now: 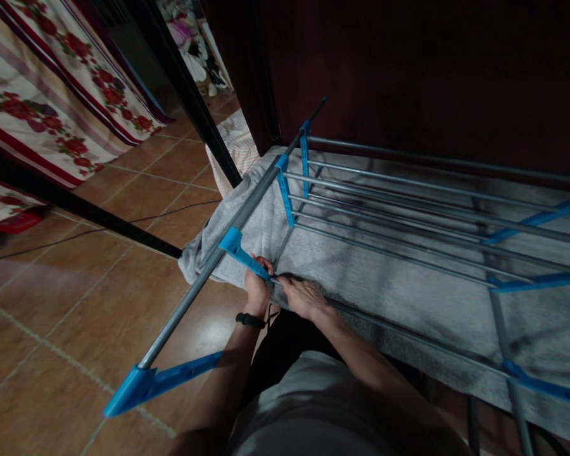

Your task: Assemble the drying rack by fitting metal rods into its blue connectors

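Observation:
A clothes drying rack of grey metal tubes and blue plastic brackets rests on a grey blanket [389, 253]. Near the middle of the view, my left hand [256, 290], with a black band on its wrist, is closed round the lower end of a blue bracket [240, 248]. This bracket sits on the long grey side tube [185, 310]. Against the bracket's end, my right hand [304, 296] pinches a thin metal rod [408, 335] near its tip. My fingers partly hide where rod and bracket meet, so I cannot tell if the rod is inside.
Several rods [408, 183] run right from two other blue brackets [285, 190]. A blue end piece [133, 389] juts out at lower left, over the tiled floor [38, 316]. Black posts [190, 95], a floral curtain [71, 95] and a dark panel [408, 76] surround the blanket.

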Motion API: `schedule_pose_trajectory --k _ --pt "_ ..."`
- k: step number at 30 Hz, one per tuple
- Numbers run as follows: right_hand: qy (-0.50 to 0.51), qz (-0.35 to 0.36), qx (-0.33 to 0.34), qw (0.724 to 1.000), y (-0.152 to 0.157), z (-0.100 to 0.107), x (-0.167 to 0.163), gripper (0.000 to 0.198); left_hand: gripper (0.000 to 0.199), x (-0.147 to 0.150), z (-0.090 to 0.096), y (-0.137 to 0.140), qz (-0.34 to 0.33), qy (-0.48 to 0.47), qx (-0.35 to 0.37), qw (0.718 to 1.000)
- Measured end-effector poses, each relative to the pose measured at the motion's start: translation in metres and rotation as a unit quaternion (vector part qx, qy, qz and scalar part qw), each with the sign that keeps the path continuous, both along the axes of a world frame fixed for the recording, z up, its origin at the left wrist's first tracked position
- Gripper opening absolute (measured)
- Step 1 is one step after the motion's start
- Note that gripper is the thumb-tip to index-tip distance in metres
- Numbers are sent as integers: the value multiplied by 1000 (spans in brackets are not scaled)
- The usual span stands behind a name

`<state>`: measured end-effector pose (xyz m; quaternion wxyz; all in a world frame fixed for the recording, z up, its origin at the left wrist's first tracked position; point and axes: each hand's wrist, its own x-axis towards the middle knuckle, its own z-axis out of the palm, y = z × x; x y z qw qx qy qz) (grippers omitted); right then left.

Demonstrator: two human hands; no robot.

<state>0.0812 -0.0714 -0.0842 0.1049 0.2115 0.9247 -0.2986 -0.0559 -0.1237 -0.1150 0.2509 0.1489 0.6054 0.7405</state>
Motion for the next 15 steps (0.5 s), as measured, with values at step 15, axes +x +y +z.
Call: schedule_pose_trajectory --k 15 --pt "88 -55 35 994 -7 15 16 44 44 2 11 2 -11 88 -131 987"
